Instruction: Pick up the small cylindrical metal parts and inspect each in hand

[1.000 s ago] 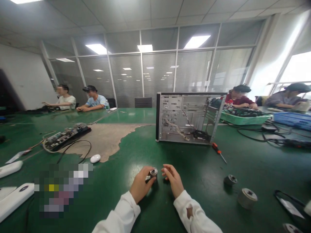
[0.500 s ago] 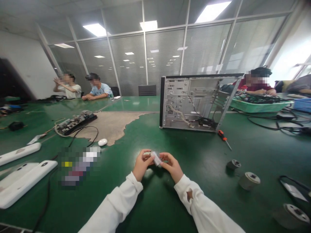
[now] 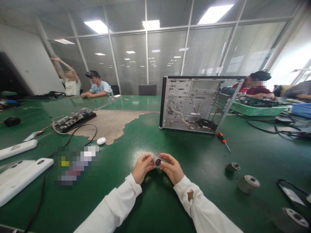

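Between my two hands, just above the green tabletop, is a small grey cylinder (image 3: 158, 162) with a dark round recess in the end facing me. My left hand (image 3: 143, 166) pinches it from the left side with thumb and fingers. From the right, my right hand (image 3: 172, 167) has thumb and fingertips closed on its other side. What the cylinder is I cannot tell. Three larger grey cylinders of varying size stand on the table to the right: a small one (image 3: 233, 167), a middle one (image 3: 249, 184) and a big one (image 3: 291, 220).
An open computer case (image 3: 191, 103) stands beyond my hands, with an orange-and-black screwdriver (image 3: 224, 141) by its right corner. Left lie white casings (image 3: 26, 179), a white oval object (image 3: 101, 141) and a circuit assembly (image 3: 74, 120). A green basket (image 3: 262, 110) of cables is far right; people sit around.
The cylinder has been turned in my fingers, so its round end now faces me instead of its side. A person at the far left has raised their arms.
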Action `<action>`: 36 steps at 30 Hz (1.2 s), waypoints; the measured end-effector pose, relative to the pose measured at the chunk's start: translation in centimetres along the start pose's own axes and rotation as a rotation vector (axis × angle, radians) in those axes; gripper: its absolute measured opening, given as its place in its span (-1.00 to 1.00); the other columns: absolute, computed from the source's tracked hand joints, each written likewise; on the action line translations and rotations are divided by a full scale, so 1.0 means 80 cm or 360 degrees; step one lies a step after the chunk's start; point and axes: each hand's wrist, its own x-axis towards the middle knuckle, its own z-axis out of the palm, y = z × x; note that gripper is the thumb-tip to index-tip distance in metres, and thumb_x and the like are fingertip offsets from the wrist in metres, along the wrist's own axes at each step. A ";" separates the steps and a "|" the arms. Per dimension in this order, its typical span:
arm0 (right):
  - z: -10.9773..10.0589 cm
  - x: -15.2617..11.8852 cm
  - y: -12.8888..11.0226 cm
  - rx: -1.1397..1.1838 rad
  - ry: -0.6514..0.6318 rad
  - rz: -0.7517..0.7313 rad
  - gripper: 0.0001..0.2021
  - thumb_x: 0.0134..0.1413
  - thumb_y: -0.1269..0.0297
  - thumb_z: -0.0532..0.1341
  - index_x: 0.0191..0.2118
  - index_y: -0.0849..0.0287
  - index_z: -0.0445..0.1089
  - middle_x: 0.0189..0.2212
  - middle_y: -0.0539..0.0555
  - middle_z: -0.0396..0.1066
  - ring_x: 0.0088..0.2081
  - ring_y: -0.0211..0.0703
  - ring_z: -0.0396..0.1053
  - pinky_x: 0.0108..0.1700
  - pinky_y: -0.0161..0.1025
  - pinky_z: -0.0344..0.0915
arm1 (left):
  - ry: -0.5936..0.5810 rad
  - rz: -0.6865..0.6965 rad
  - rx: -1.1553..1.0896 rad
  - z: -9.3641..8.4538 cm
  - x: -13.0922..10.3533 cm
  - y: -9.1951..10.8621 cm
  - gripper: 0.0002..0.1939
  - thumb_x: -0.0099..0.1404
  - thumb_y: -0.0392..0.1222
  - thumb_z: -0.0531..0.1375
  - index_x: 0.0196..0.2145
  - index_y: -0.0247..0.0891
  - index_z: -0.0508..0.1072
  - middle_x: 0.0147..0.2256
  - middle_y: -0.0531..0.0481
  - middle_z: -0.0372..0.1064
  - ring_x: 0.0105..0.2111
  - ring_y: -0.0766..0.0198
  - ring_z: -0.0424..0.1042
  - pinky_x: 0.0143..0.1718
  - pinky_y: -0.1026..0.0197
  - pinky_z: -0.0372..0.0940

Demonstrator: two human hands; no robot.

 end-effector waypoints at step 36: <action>-0.007 0.004 -0.007 0.0354 0.0032 0.0270 -0.80 -0.17 0.25 0.20 -0.33 0.16 0.36 -0.35 0.05 0.39 -0.49 -0.32 0.32 -0.41 -0.32 0.25 | -0.0112 -0.0383 -0.0232 0.000 -0.002 0.003 -0.63 0.12 0.04 0.06 -0.27 -0.34 0.30 -0.50 -0.05 0.36 -0.61 0.43 0.33 -0.53 0.37 0.25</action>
